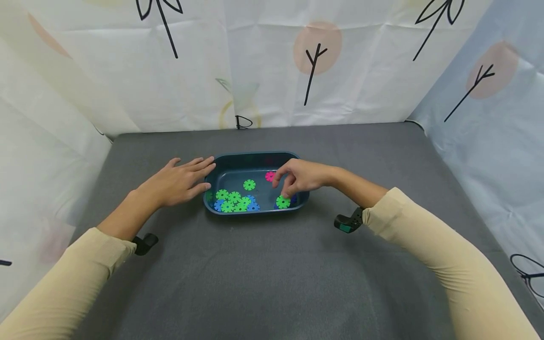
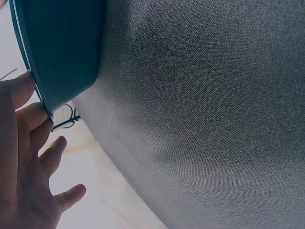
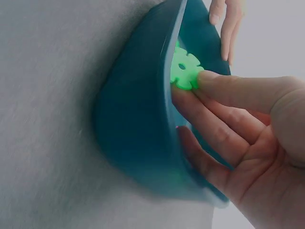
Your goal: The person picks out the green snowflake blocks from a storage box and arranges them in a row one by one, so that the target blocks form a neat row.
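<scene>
A dark teal oval tray with raised sides stands on the table. My right hand reaches over its right end and pinches a green notched plastic disc between thumb and fingers, close to the wall. My left hand touches the left rim, fingers nearly straight and spread; in the left wrist view its thumb and fingertips meet the rim. Inside, several green discs and blue discs lie bunched at the front left. A lone green disc and a pink disc lie farther back.
A grey cloth covers the table. White patterned sheets hang behind it and at both sides. Black bands with small devices sit at the wrists, below cream sleeves.
</scene>
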Motion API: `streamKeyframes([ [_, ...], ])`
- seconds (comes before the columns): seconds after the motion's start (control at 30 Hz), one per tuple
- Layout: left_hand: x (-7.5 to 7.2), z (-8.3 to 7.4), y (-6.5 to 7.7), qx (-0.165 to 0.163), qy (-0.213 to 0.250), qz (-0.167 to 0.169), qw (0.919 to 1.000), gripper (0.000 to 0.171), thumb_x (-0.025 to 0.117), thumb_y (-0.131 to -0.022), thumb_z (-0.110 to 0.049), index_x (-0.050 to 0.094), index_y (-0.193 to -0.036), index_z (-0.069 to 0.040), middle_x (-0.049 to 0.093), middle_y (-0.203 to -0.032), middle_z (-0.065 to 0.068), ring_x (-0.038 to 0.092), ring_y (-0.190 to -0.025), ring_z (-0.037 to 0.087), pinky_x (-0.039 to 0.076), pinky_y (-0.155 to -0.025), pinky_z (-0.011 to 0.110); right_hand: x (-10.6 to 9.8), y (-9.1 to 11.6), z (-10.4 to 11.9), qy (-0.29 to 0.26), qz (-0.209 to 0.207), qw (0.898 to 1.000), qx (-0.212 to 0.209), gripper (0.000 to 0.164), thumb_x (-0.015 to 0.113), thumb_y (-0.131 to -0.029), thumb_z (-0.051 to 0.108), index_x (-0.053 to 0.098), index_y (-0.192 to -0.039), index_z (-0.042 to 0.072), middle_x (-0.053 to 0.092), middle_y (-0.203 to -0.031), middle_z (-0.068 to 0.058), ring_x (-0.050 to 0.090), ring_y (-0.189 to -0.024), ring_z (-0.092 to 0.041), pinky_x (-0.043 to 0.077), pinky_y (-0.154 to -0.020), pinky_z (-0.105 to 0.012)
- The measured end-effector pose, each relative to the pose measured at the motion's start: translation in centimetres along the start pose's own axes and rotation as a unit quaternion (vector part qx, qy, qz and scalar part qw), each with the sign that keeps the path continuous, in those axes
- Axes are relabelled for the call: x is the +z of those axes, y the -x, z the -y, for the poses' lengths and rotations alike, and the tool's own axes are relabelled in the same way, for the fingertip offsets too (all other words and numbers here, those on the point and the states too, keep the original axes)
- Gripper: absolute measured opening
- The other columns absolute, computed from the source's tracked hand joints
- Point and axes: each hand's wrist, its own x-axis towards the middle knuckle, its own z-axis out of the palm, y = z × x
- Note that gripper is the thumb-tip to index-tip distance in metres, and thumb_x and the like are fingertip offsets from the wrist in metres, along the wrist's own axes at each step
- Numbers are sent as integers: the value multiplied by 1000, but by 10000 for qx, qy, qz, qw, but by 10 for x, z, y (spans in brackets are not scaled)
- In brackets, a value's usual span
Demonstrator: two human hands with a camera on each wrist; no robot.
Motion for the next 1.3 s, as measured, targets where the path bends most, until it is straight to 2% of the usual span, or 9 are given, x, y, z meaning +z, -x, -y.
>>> streamKeyframes([
  [0.3, 1, 0, 0, -6, 12, -96, 10000, 62, 52, -104, -35, 35, -154, -4, 27, -162, 14, 30, -146, 36, 20, -109, 71, -20, 37, -14, -327, -986, 9945, -112, 30, 66, -95, 3, 60, -122, -8, 75, -96, -12, 70, -92, -28, 54, -85, -40],
  [0.37, 1, -1, 0, -4, 25, -108, 9999, 62, 53, -104, -35, 35, -154, -4, 27, -162, 14, 30, -146, 36, 20, -109, 71, -25, 46, -19, -375, -1205, 9920, -7, 31, 67, -95, 5, 60, -122, -7, 75, -98, -12, 71, -94, -24, 54, -84, -37],
  [0.5, 0, 0, 0, 15, -18, -23, 10000, 62, 51, -104, -36, 33, -155, -4, 26, -162, 15, 29, -146, 37, 20, -109, 71, -35, 65, -33, -459, -1695, 9842, 240, 33, 68, -94, 8, 60, -123, -4, 75, -99, -13, 72, -93, -27, 54, -79, -36],
  [0.67, -1, -1, -1, 7, -39, 53, 10000, 63, 49, -105, -36, 31, -156, -4, 24, -163, 16, 28, -147, 37, 19, -109, 71, -41, 88, -47, -483, -2243, 9721, 483, 32, 67, -95, 7, 60, -124, -3, 73, -101, -15, 71, -97, -27, 53, -82, -27],
  [0.83, -1, -1, -1, -8, -28, 65, 10000, 63, 50, -105, -36, 31, -156, -4, 24, -162, 16, 28, -147, 37, 19, -109, 71, -38, 103, -67, -356, -2489, 9661, 592, 30, 65, -95, 5, 61, -123, -4, 71, -98, -14, 70, -93, -23, 52, -80, -25],
  [1.07, 0, 0, 0, -16, -22, 56, 10000, 63, 50, -105, -36, 31, -156, -4, 24, -163, 16, 27, -147, 37, 18, -109, 71, -28, 113, -103, -332, -2755, 9555, 999, 35, 61, -96, 4, 56, -129, -7, 68, -96, -19, 69, -90, -37, 54, -85, -47],
  [1.3, 0, 0, -1, -30, -59, 33, 10000, 63, 50, -104, -36, 31, -156, -4, 25, -162, 15, 28, -147, 37, 20, -109, 71, -23, 116, -133, -785, -3108, 9363, 1436, 41, 63, -96, 3, 49, -133, -12, 70, -98, -24, 72, -84, -25, 58, -79, -36],
])
